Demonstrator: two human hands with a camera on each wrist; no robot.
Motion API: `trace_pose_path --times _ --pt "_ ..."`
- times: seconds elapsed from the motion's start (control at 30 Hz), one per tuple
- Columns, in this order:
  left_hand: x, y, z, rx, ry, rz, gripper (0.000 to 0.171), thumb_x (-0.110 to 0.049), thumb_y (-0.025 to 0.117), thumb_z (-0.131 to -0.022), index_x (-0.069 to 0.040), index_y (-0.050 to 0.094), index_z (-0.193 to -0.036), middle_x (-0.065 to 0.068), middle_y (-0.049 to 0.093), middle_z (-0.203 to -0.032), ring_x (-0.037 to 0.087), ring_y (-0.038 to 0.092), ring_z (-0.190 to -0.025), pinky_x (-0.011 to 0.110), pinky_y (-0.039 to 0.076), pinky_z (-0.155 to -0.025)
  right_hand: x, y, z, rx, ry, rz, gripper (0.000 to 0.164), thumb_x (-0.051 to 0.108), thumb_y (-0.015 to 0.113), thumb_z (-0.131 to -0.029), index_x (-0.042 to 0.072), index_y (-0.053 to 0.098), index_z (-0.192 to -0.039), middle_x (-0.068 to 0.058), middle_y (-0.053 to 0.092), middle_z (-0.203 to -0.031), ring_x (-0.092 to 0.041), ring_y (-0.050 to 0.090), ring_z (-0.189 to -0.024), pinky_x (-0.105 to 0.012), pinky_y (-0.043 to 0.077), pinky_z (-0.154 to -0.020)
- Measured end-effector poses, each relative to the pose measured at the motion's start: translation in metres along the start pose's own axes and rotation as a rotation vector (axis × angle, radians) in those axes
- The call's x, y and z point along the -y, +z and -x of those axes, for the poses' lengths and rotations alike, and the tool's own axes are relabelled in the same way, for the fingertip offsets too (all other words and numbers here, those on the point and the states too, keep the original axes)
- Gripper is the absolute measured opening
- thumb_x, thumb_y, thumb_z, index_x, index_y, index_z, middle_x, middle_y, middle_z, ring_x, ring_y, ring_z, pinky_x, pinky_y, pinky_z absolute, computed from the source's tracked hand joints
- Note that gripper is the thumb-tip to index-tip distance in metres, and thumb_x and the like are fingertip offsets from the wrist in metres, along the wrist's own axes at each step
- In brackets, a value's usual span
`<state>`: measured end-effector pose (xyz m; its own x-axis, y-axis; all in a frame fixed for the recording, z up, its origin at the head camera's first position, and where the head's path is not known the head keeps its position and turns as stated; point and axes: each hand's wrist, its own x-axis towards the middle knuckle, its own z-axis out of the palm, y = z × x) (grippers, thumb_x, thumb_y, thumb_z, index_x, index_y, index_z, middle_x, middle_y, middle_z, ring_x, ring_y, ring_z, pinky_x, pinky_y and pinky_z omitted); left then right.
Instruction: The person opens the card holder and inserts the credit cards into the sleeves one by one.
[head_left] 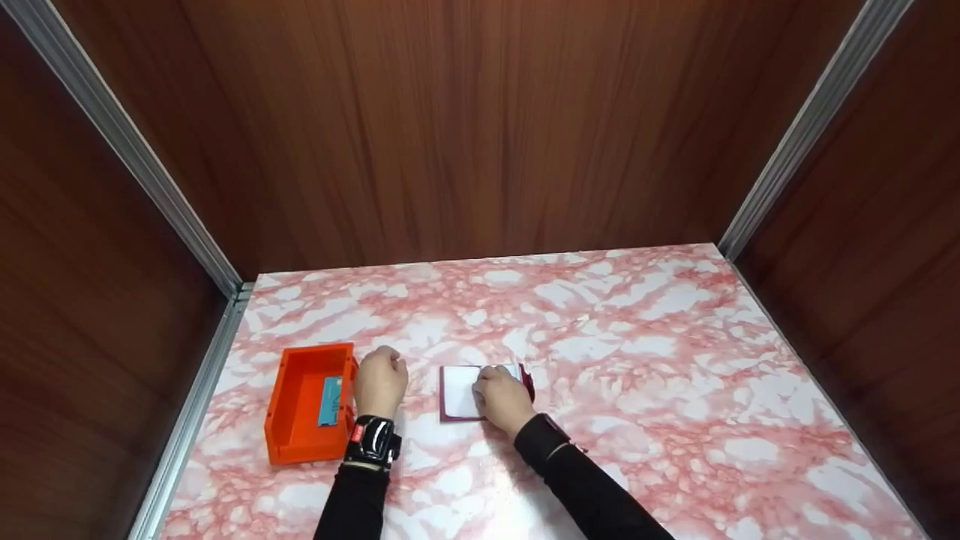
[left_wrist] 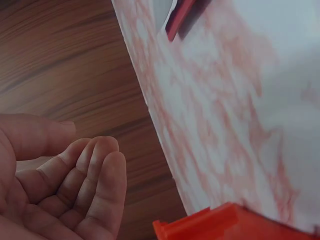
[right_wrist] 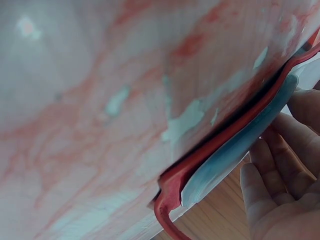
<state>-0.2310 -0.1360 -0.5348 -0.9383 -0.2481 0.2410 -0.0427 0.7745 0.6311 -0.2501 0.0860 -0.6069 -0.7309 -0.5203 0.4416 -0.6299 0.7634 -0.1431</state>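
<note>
A small notebook (head_left: 460,393) with a dark red cover and white pages lies on the marbled table, with its cover curving up at the right end. Over its pages is my right hand (head_left: 504,400), fingers curled at the paper. From the right wrist, the red cover (right_wrist: 225,142) borders a bluish bent block of pages (right_wrist: 240,145), and my fingertips are right at its edge. My left hand (head_left: 380,384) hovers beside the orange bin (head_left: 291,397), holding nothing. Its fingers (left_wrist: 107,185) hang loosely curled in the left wrist view.
Inside the bin lies a blue card-like item (head_left: 330,401) with lettering. The pink and white table (head_left: 637,360) extends around the notebook. Brown wood-grain panels (head_left: 465,127) enclose the back and sides, with metal rails (head_left: 810,127) at the corners.
</note>
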Motion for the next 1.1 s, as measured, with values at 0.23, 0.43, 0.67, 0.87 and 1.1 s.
trace_pose_path --times 0.23,0.43,0.67,0.87,1.1 --pt "0.010 -0.023 -0.011 -0.039 -0.006 -0.009 0.015 -0.007 0.066 -0.087 0.004 0.069 -0.097 0.020 0.069 -0.090 0.038 0.065 -0.084 0.050 0.051 -0.074 0.000 0.002 0.000 0.014 0.005 -0.001 0.012 0.001 0.076 -0.069 0.010 0.068 -0.071 -0.002 0.060 -0.088 -0.024 0.056 -0.078 -0.031 0.051 -0.061" --pt "0.023 -0.041 -0.018 -0.054 -0.019 -0.009 0.016 -0.007 0.066 -0.088 0.006 0.069 -0.097 0.017 0.069 -0.085 0.037 0.065 -0.081 0.050 0.051 -0.073 0.000 0.002 0.001 0.009 0.010 -0.001 0.011 0.003 0.078 -0.070 0.010 0.069 -0.072 -0.002 0.059 -0.088 -0.024 0.056 -0.079 -0.031 0.051 -0.063" --pt "0.043 -0.058 -0.021 -0.030 -0.103 -0.018 0.017 -0.008 0.062 -0.088 0.006 0.067 -0.097 0.023 0.069 -0.094 0.041 0.064 -0.087 0.052 0.049 -0.078 -0.001 0.003 0.001 0.034 0.019 0.012 0.011 0.002 0.077 -0.071 0.010 0.070 -0.075 -0.002 0.060 -0.090 -0.023 0.056 -0.081 -0.031 0.052 -0.065" --pt "0.061 -0.070 -0.021 0.007 -0.168 -0.077 0.022 -0.010 0.059 -0.093 0.009 0.064 -0.104 0.028 0.066 -0.102 0.045 0.062 -0.095 0.054 0.047 -0.083 -0.001 0.004 0.000 0.029 0.012 0.022 0.009 0.003 0.076 -0.073 0.010 0.069 -0.072 -0.002 0.060 -0.090 -0.024 0.057 -0.080 -0.032 0.052 -0.063" --pt "0.077 -0.072 -0.018 0.141 -0.229 -0.130 0.021 -0.010 0.058 -0.089 0.010 0.061 -0.093 0.029 0.065 -0.094 0.047 0.061 -0.088 0.056 0.046 -0.079 -0.001 0.003 0.001 0.039 0.016 0.020 0.010 0.002 0.076 -0.072 0.010 0.070 -0.072 -0.002 0.059 -0.089 -0.023 0.056 -0.080 -0.030 0.052 -0.066"
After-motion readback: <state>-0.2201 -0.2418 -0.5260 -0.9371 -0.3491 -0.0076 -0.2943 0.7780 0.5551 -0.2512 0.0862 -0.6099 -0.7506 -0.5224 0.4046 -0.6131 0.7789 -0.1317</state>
